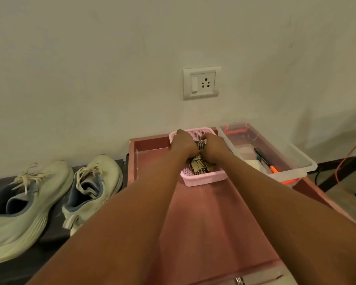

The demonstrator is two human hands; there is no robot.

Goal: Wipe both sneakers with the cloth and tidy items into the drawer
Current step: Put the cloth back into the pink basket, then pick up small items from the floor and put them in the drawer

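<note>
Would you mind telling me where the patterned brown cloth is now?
The patterned brown cloth lies centre-right in the head view, inside the pink perforated basket in the open reddish drawer, gripped by the left hand and right hand.

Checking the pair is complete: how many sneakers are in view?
2. The first sneaker lies at the frame's left edge; the second sneaker sits beside it, next to the drawer. None seems hidden.
</note>
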